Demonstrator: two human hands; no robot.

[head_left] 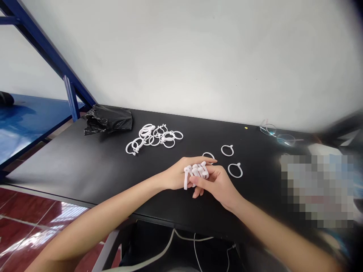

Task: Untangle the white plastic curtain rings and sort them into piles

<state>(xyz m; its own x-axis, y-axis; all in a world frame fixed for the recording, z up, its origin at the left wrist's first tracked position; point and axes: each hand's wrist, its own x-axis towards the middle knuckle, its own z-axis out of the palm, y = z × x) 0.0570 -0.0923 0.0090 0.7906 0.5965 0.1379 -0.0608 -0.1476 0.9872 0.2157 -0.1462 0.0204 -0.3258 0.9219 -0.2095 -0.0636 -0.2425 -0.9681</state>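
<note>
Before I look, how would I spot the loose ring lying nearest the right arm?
Find the black table, then the person's right hand over it. The white ring lies just to the hand's right. It's nearer the person than the second ring, and fully visible, unlike the third ring, partly hidden behind the left hand.

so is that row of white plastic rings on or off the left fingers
On: the white plastic rings stand side by side around fingers of the left hand.
</note>
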